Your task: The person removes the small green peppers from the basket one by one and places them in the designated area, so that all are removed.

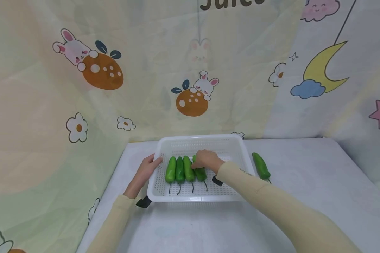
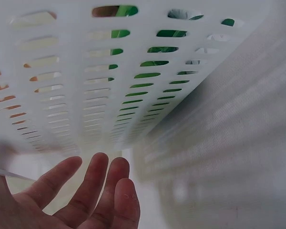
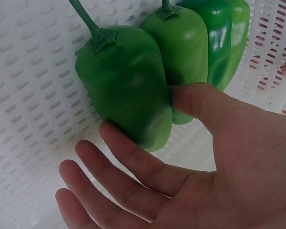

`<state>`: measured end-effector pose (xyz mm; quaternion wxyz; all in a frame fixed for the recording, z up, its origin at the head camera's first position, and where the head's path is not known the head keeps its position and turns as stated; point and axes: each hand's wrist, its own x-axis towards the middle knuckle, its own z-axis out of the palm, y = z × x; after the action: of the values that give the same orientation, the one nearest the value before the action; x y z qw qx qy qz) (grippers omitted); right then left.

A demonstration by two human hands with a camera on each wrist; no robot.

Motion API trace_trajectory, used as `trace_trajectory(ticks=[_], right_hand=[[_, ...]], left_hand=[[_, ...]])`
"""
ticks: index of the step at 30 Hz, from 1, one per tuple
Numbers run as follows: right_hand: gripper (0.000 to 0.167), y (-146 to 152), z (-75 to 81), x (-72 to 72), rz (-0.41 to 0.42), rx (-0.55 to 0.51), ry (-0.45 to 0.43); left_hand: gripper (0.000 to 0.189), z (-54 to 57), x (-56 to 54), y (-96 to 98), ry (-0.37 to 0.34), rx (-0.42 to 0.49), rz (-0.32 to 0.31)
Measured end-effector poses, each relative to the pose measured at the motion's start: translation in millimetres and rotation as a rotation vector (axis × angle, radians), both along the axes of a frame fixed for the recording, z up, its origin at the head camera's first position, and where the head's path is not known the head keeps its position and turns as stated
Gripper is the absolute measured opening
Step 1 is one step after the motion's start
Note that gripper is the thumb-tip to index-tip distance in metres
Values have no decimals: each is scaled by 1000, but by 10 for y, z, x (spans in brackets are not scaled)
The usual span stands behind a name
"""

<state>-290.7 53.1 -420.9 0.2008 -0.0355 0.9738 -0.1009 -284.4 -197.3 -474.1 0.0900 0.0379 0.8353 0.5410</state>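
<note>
- The rightmost green pepper (image 3: 126,83) in the basket (image 1: 196,199) sits pinched between my right hand's (image 1: 209,161) thumb and forefinger (nearer its stemless end, my feed shows).
- Three peppers (image 1: 179,170) line up beside it.
- My left hand (image 1: 145,171), fingers loosely extended, meets the rim.

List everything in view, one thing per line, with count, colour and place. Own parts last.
Basket: 1, white, on the table
Peppers: 4, green, in a row inside the basket
Lone pepper: 1, green, right of the basket
Table: 1, white, under the basket
Backdrop: 1, pale, behind the table
Cartoon prints: many, mixed colours, on the backdrop
Black tabs: 2, black, near the sleeves
Sleeves: 2, beige, lower head view
Left hand: 1, bare, basket's left side
Right hand: 1, bare, pinching the rightmost pepper
</note>
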Motion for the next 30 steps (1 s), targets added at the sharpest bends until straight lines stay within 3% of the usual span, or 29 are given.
trace_trajectory(ticks=[9,21,30], right_hand=[[32,-25,-29,-7,-1,-3,3],[32,-18,62,26,-10,-15,-39],[34,88,74,-79,-46,-107,-172]], left_hand=[[48,4,15,0,-4,-2,14],[48,8,13,16,-5,9,6],[50,17,26,12,2,3,4]])
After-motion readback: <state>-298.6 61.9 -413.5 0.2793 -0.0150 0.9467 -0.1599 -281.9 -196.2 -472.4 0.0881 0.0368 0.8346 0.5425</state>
